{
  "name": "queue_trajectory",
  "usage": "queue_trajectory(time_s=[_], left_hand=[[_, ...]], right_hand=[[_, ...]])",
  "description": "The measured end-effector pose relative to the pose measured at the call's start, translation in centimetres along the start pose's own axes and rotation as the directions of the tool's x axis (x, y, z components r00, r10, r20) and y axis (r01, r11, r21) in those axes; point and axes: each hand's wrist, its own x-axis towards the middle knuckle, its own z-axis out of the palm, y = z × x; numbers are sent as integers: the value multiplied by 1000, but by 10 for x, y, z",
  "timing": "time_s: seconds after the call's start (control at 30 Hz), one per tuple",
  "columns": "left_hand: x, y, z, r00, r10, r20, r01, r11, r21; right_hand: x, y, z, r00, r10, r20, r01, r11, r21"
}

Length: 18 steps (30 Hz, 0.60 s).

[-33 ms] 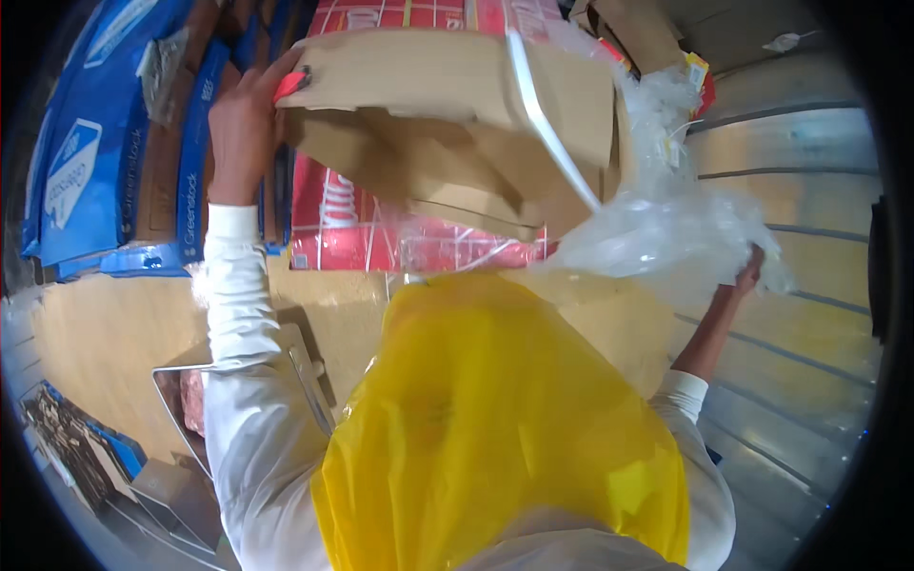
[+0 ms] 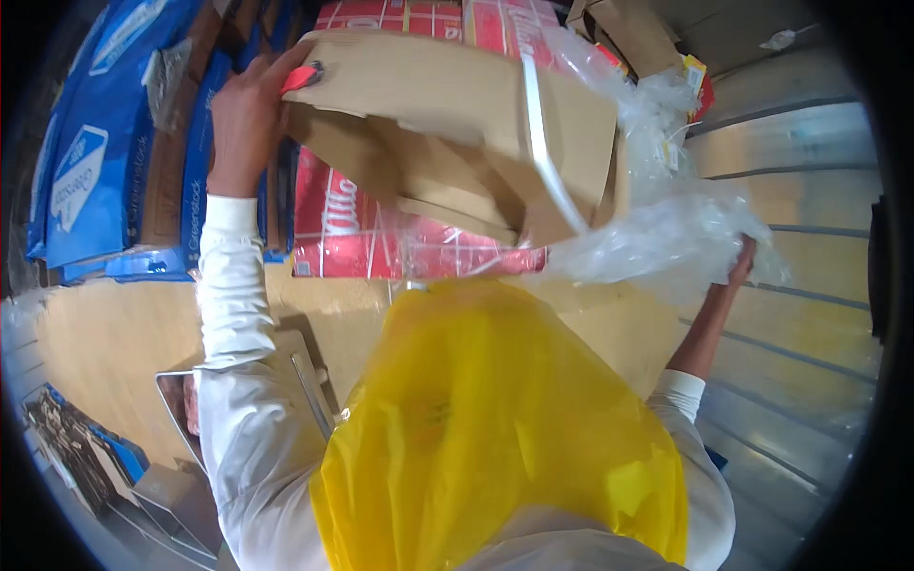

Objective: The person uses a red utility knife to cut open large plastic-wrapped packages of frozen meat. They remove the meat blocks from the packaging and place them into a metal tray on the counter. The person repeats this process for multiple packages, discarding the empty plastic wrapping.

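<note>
An open brown cardboard box (image 2: 438, 81) is tilted before me, its hollow side facing me and a white strap (image 2: 538, 133) hanging loose across it. My left hand (image 2: 246, 119) is closed on the box's upper left corner. A small red and black object (image 2: 302, 76) shows at those fingertips; I cannot make out its kind. Out to the right, my right hand (image 2: 743, 259) is closed on crumpled clear plastic film (image 2: 647, 233), which trails from the box's right side. Part of that hand is hidden by the film.
Red and white cartons (image 2: 333, 214) are stacked behind and under the box. Blue packages (image 2: 105, 181) stand at the left. A metal-framed holder (image 2: 176, 409) is beside my left forearm. Another brown carton (image 2: 628, 33) lies at the back right, near a slatted metal surface (image 2: 790, 257).
The cardboard box has tilted slightly, its right end dropping. My right hand has shifted a little up and left with the plastic film. The left hand keeps its hold.
</note>
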Motion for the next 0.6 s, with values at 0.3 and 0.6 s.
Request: queue_trajectory(time_s=[0.3, 0.6], left_hand=[[155, 110, -21, 859, 504, 90, -511, 848, 136], [203, 31, -94, 991, -113, 68, 60, 844, 534]], right_hand=[[-128, 0, 260, 324, 413, 851, -542, 818, -191], [-127, 108, 246, 536, 170, 827, -631, 731, 259]])
